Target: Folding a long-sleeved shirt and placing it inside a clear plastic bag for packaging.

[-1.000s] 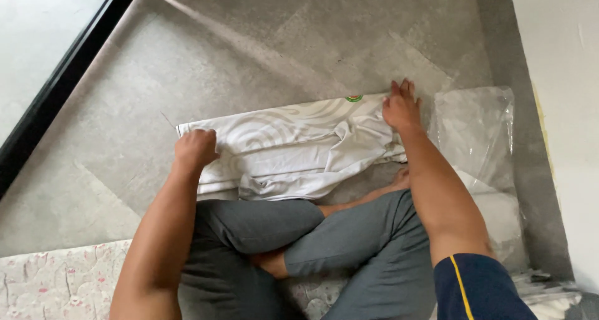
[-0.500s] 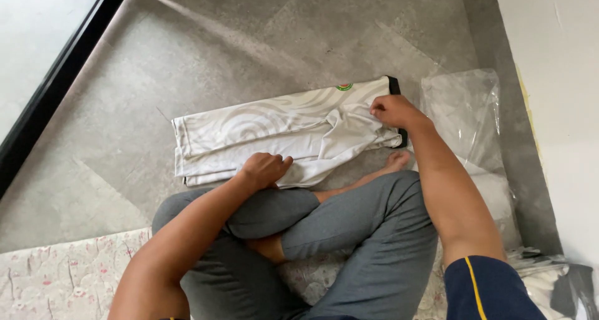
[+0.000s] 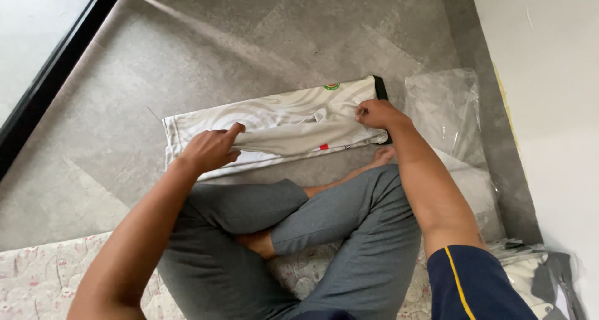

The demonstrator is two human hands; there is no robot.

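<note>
A white garment [image 3: 281, 123], folded into a long narrow strip with a black collar edge at its right end, lies on the grey floor in front of my crossed legs. My left hand [image 3: 210, 149] pinches the near folded edge of the cloth toward its left end. My right hand [image 3: 376, 114] grips the near edge close to the black collar at the right end. A small green and red badge [image 3: 331, 87] shows on the far edge.
A clear plastic bag [image 3: 444, 108] lies on the floor right of the garment, with more bagged white items [image 3: 536, 276] beside my right knee. A white wall [image 3: 549, 108] runs along the right. A patterned mat [image 3: 37, 282] lies under me. A dark door frame [image 3: 50, 77] crosses the left.
The garment has been folded lengthwise into a narrower strip. My left hand moved from the left corner toward my knee, then back onto the near edge; my right hand slid down to the near right edge.
</note>
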